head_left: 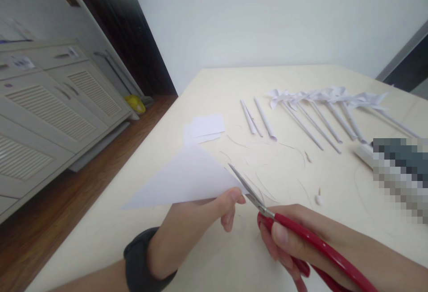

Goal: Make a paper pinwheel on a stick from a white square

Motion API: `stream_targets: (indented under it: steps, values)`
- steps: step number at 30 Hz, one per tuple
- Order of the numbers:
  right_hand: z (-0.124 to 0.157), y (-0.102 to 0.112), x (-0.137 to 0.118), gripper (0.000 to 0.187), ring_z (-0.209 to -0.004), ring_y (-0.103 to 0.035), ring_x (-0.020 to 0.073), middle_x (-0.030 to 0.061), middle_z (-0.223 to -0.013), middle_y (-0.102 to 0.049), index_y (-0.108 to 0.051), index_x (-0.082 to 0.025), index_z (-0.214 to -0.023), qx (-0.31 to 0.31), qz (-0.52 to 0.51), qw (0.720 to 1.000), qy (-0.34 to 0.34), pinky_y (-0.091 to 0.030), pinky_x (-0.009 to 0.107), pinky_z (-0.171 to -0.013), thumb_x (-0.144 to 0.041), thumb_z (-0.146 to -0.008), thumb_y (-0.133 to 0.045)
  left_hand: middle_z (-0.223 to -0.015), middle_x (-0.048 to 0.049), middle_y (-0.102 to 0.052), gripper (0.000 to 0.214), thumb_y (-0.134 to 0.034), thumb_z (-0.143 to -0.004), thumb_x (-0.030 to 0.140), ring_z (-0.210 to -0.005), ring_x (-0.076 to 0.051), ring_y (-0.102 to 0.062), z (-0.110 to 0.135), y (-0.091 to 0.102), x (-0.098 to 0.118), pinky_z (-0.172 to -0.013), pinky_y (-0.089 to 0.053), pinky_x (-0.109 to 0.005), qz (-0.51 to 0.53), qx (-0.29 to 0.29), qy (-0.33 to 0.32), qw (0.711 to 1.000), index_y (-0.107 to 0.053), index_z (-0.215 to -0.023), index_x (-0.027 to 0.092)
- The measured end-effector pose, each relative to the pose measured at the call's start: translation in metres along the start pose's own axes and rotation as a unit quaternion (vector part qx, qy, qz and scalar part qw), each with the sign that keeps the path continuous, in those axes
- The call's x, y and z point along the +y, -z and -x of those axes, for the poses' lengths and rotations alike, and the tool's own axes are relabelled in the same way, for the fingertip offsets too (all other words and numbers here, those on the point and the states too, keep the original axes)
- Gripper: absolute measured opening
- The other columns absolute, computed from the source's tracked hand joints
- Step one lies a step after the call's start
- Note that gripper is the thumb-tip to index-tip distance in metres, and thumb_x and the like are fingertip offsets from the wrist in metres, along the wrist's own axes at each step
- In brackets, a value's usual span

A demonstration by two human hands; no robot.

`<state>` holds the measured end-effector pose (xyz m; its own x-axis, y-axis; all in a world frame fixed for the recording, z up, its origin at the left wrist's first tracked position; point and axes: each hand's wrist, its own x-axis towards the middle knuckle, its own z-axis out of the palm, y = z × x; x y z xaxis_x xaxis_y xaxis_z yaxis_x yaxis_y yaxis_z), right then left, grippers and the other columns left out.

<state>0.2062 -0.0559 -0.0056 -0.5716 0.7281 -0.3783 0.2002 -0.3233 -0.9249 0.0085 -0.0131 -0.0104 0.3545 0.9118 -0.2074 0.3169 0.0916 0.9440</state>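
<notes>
My left hand (pixel 214 207), with a black band on its wrist, pinches a folded white sheet of paper (pixel 180 176) near its right corner, thumb on top. The sheet is triangular and held above the table. In my right hand (pixel 290 234) is a pair of red-handled scissors (pixel 321 240). Their metal blades point up and left and lie at the paper's right corner, close to my left thumb. How far the blades are apart is hard to make out.
Small white paper squares (pixel 207 127) lie beyond the sheet on the table (pixel 230 256). Rolled paper sticks (pixel 265 118) and several paper pinwheels (pixel 310 98) lie farther back. Thin paper strips (pixel 264 189) are scattered about. A pixelated object (pixel 401 176) is at right; a cabinet (pixel 50 104) stands left.
</notes>
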Motion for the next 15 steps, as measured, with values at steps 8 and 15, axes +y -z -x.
stream_targets:
  steps: [8, 15]
  values:
    - [-0.003, -0.001, -0.013, 0.041, -0.054, -0.039, 0.0073, -0.0046, -0.061, -0.037, -0.043, -0.016, -0.07, -0.014, -0.018, 1.0, -0.015, -0.042, 0.02, -0.053, -0.055, -0.084, -0.039, -0.047, 0.0022, -0.046, 0.04, -0.045, -0.08, 0.029, -0.062, -0.016, -0.052, 0.002, -0.003, 0.003, -0.077, -0.04, -0.027, 0.015, -0.02, 0.016, 1.0, -0.042, -0.041, 0.02]
    - [-0.001, -0.004, -0.007, 0.045, -0.054, -0.042, 0.0084, -0.0038, -0.06, -0.038, -0.043, -0.017, -0.067, 0.002, -0.005, 1.0, -0.022, -0.043, 0.02, -0.051, -0.059, -0.083, -0.037, -0.047, 0.002, -0.046, 0.042, -0.046, -0.081, 0.033, -0.063, -0.016, -0.051, 0.002, -0.002, 0.005, -0.077, -0.041, -0.025, 0.032, -0.032, 0.021, 0.999, -0.043, -0.041, 0.02]
